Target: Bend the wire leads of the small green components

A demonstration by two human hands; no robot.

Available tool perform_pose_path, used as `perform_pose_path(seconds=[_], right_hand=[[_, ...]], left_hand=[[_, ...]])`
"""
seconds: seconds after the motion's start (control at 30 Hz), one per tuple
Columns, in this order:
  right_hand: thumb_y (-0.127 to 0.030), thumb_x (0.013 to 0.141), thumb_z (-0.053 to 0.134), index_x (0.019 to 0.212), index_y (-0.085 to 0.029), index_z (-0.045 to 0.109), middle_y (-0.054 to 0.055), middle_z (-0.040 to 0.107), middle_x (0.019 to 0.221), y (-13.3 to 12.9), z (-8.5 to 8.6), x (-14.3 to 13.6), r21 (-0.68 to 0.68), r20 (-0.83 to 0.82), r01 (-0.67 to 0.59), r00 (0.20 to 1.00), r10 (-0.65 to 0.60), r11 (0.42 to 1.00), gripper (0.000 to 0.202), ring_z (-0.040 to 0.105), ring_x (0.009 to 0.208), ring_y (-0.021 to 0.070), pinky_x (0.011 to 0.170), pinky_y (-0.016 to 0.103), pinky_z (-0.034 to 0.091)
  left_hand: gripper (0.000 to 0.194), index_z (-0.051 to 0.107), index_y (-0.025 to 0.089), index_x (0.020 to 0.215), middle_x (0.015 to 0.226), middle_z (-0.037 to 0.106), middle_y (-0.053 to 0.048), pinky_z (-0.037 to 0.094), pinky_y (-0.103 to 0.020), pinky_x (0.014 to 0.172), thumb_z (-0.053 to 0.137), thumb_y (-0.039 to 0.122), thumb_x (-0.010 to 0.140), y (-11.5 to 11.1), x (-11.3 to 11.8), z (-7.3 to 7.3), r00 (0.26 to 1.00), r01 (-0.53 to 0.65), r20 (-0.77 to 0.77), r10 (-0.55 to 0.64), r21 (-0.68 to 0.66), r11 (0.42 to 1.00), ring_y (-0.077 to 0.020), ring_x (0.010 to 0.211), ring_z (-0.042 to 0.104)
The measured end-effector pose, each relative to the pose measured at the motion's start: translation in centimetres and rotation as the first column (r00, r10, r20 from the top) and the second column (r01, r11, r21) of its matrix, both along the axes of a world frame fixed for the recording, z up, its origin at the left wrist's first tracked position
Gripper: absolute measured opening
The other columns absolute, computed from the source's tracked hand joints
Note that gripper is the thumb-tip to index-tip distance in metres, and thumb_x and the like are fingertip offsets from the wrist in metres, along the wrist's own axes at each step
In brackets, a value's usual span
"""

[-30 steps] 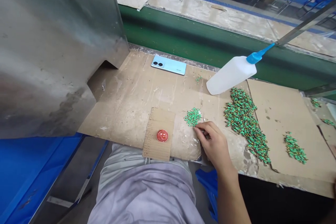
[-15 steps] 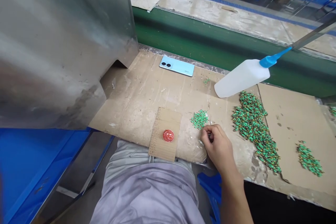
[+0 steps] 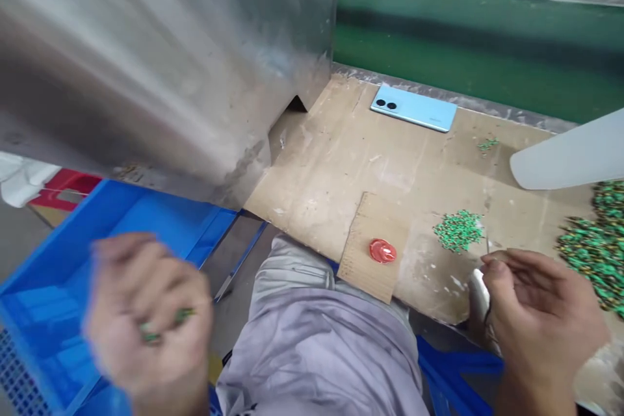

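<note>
Over the blue bin, my left hand [image 3: 151, 318] is blurred, palm up with curled fingers around several small green pieces [image 3: 150, 333]. At the table's front edge, my right hand [image 3: 543, 312] has thumb and forefinger pinched on a thin, needle-like tool [image 3: 487, 245]. Its tip is beside a small pile of green beads [image 3: 459, 231]. A red glossy round piece [image 3: 383, 251] lies on a cardboard strip [image 3: 358, 253]. At the right edge is a larger heap of green and gold pieces [image 3: 597, 253].
A light blue phone [image 3: 414, 108] lies near the back edge. A white bottle [image 3: 570, 153] leans over the table at right. A large metal panel [image 3: 195, 58] stands at left above the blue bin [image 3: 49, 312]. Behind runs a green band [image 3: 463, 45].
My left hand has come into view at lower left with green pieces in it. The view has swung left and closer, so the table things appear farther right. My right hand has turned, showing its palm side.
</note>
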State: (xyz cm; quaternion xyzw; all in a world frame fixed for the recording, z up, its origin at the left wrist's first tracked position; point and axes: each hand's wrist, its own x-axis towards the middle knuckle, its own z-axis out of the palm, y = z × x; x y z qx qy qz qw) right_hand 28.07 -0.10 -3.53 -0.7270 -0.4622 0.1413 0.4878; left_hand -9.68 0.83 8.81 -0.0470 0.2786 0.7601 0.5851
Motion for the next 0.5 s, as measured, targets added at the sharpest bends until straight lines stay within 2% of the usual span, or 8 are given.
perform_pose_path(seconds=[0.03, 0.07, 0.1, 0.13, 0.2, 0.33, 0.43, 0.5], right_hand=[[-0.043, 0.088, 0.08, 0.096, -0.026, 0.076, 0.009, 0.075, 0.086, 0.2, 0.0, -0.4, 0.019, -0.007, -0.003, 1.0, 0.004, 1.0, 0.02, 0.07, 0.072, 0.0283, 0.073, 0.047, 0.057], [-0.045, 0.09, 0.08, 0.098, -0.025, 0.077, 0.009, 0.075, 0.089, 0.3, 0.0, -0.8, 0.039, -0.014, -0.014, 1.0, 0.014, 0.999, 0.022, 0.071, 0.075, 0.0283, 0.076, 0.048, 0.057], [-0.047, 0.091, 0.08, 0.1, -0.024, 0.077, 0.009, 0.075, 0.091, 0.3, -0.1, -1.1, 0.055, -0.024, -0.026, 0.999, 0.027, 0.998, 0.024, 0.071, 0.076, 0.0277, 0.078, 0.048, 0.058], [-0.049, 0.092, 0.081, 0.101, -0.023, 0.078, 0.009, 0.076, 0.093, 0.3, -0.3, -1.4, 0.054, -0.041, -0.043, 0.998, 0.045, 0.998, 0.027, 0.072, 0.076, 0.0268, 0.079, 0.048, 0.058], [-0.051, 0.091, 0.083, 0.105, -0.021, 0.079, 0.008, 0.078, 0.092, -0.1, -0.7, -1.6, 0.048, -0.081, -0.05, 0.995, 0.054, 0.998, 0.033, 0.074, 0.074, 0.025, 0.079, 0.045, 0.06], [-0.053, 0.089, 0.086, 0.11, -0.019, 0.081, 0.008, 0.082, 0.093, -1.5, -2.2, -0.9, 0.009, -0.11, -0.052, 0.993, 0.053, 0.999, 0.041, 0.079, 0.076, 0.0254, 0.082, 0.042, 0.064], [-0.056, 0.089, 0.084, 0.105, -0.018, 0.08, 0.01, 0.083, 0.094, -2.2, -3.1, -0.2, -0.029, -0.116, -0.057, 0.992, 0.054, 0.998, 0.042, 0.081, 0.079, 0.0263, 0.081, 0.041, 0.066], [-0.058, 0.09, 0.083, 0.103, -0.017, 0.079, 0.011, 0.083, 0.095, -2.2, -3.2, 0.0, -0.024, -0.129, -0.05, 0.991, 0.047, 0.998, 0.043, 0.081, 0.078, 0.0261, 0.08, 0.041, 0.067]], left_hand=[[0.041, 0.068, 0.025, 0.09, 0.052, 0.055, 0.006, 0.022, -0.012, 0.027, 0.04, 0.034, 0.118, 0.0, 1.6, -0.9, 0.999, 0.002, 0.034, -0.001, -0.023, 1.0, -0.0067, 0.039, 0.049], [0.047, 0.062, 0.022, 0.086, 0.051, 0.049, 0.006, 0.019, -0.013, 0.027, 0.03, 0.028, 0.12, 0.4, 3.2, -1.8, 0.992, 0.074, 0.106, -0.063, -0.105, 0.992, -0.0066, 0.037, 0.047], [0.048, 0.056, 0.021, 0.081, 0.05, 0.042, 0.007, 0.017, -0.013, 0.027, 0.027, 0.024, 0.12, 1.2, 4.7, -2.7, 0.96, 0.216, 0.222, -0.171, -0.197, 0.956, -0.0058, 0.035, 0.043], [0.046, 0.054, 0.02, 0.082, 0.051, 0.037, 0.008, 0.017, -0.013, 0.027, 0.027, 0.02, 0.12, 2.3, 6.0, -3.5, 0.915, 0.32, 0.327, -0.236, -0.231, 0.919, -0.0046, 0.034, 0.04], [0.04, 0.053, 0.017, 0.087, 0.057, 0.033, 0.01, 0.02, -0.011, 0.03, 0.029, 0.014, 0.119, 4.9, 8.1, -4.6, 0.853, 0.383, 0.461, -0.245, -0.232, 0.894, -0.0024, 0.035, 0.036], [0.042, 0.049, 0.017, 0.085, 0.065, 0.039, 0.008, 0.035, -0.008, 0.038, 0.026, 0.017, 0.119, 9.2, 10.2, -5.6, 0.834, 0.291, 0.532, -0.144, -0.203, 0.935, -0.0017, 0.042, 0.043], [0.042, 0.05, 0.016, 0.085, 0.07, 0.047, 0.004, 0.049, -0.007, 0.047, 0.026, 0.017, 0.119, 10.7, 11.2, -5.8, 0.84, 0.271, 0.523, -0.145, -0.173, 0.947, -0.0027, 0.05, 0.054], [0.039, 0.054, 0.015, 0.087, 0.073, 0.054, 0.001, 0.058, -0.011, 0.055, 0.03, 0.014, 0.117, 11.2, 11.6, -6.0, 0.849, 0.269, 0.507, -0.146, -0.178, 0.946, -0.0055, 0.058, 0.062]])
